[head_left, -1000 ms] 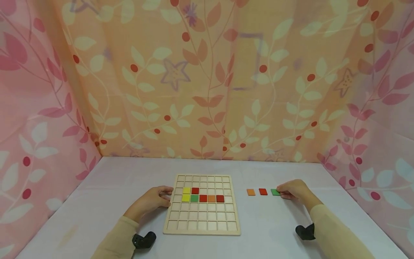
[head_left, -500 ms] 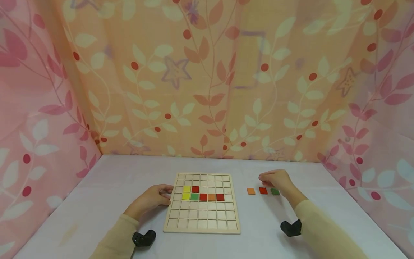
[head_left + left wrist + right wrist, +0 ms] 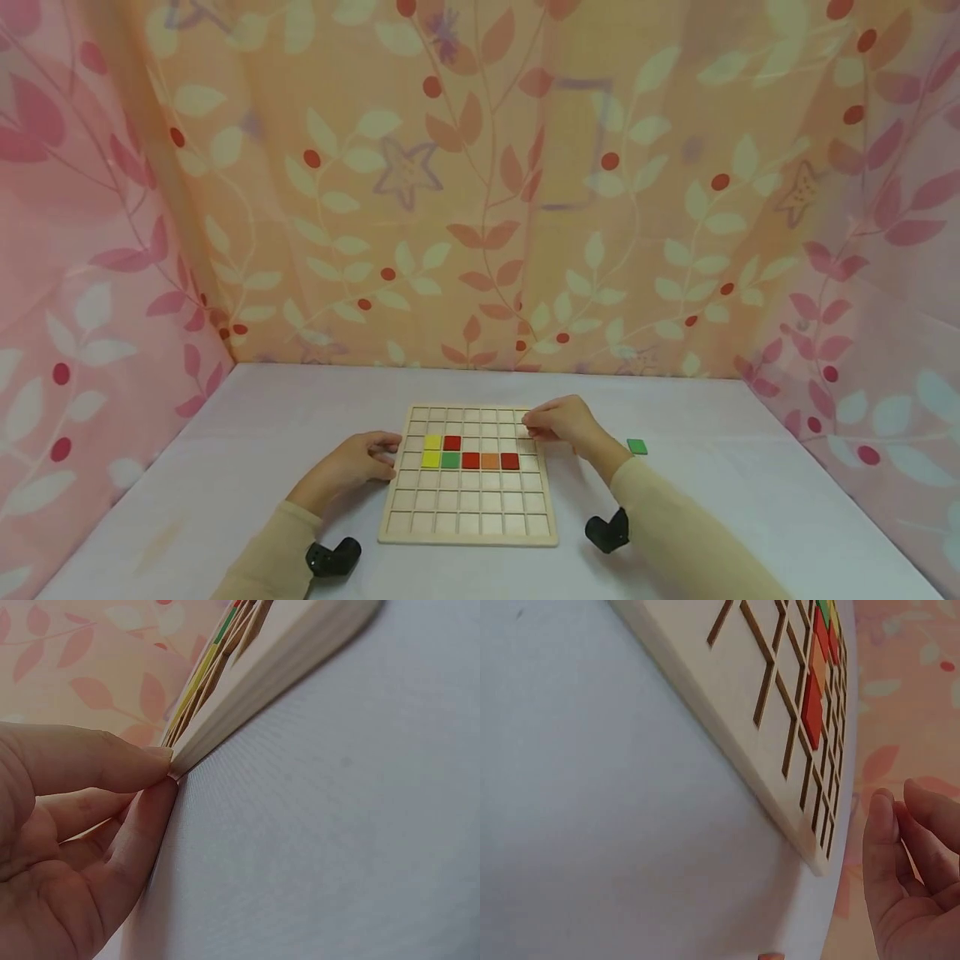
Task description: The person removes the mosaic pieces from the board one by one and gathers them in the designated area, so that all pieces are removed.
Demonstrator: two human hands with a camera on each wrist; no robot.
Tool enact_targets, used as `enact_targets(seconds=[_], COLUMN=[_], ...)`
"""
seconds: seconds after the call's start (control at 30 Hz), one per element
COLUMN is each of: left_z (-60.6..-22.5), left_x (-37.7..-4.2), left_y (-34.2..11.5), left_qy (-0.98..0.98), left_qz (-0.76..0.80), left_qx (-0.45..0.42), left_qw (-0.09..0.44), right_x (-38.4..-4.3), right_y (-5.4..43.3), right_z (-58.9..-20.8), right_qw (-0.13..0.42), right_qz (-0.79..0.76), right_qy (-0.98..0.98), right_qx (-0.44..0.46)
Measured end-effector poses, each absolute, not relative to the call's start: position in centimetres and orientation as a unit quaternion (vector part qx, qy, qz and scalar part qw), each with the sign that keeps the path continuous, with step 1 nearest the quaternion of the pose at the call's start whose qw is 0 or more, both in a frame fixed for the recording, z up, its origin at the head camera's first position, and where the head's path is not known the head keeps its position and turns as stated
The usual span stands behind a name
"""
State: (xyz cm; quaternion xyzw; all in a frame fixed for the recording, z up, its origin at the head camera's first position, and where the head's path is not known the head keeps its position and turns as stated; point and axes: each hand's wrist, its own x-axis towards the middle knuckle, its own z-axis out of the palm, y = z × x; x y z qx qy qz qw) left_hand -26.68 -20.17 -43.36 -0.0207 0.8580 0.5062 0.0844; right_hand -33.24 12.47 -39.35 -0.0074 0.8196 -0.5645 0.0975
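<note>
A square wooden grid board [image 3: 517,540] lies on the table, with several coloured tiles set in its cells. Among them are a yellow tile [image 3: 431,459], a green tile [image 3: 450,460], an orange tile [image 3: 490,461] and a red tile [image 3: 510,461]. My left hand [image 3: 356,458] holds the board's left edge with thumb and fingertips, close up in the left wrist view. My right hand [image 3: 566,421] is over the far right corner of the board, fingers loosely bent. Nothing shows between its fingertips [image 3: 883,814] in the right wrist view.
To the right of the board a loose green tile [image 3: 637,447] lies on the white table [image 3: 697,433]. Only a sliver of an orange tile [image 3: 575,451] shows beside my right wrist. Patterned cloth [image 3: 480,208] hangs behind and at both sides.
My right hand has left the loose green tile and travelled left, past the other loose tiles, to the board. The loose red tile is now out of sight. My left hand stays put.
</note>
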Motion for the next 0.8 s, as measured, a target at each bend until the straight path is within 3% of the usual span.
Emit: enact_targets(seconds=[0.8], left_z=[-43.5], left_x=[-26.6], left_y=[-20.1], left_qy=[0.852], left_qz=[0.517], left_qx=[-0.019], left_qw=[0.084], right_x=[-33.1], right_y=[6.2], right_z=[-40.4], right_qw=[0.17], right_qz=[-0.6], right_qy=[0.781], right_qx=[-0.021])
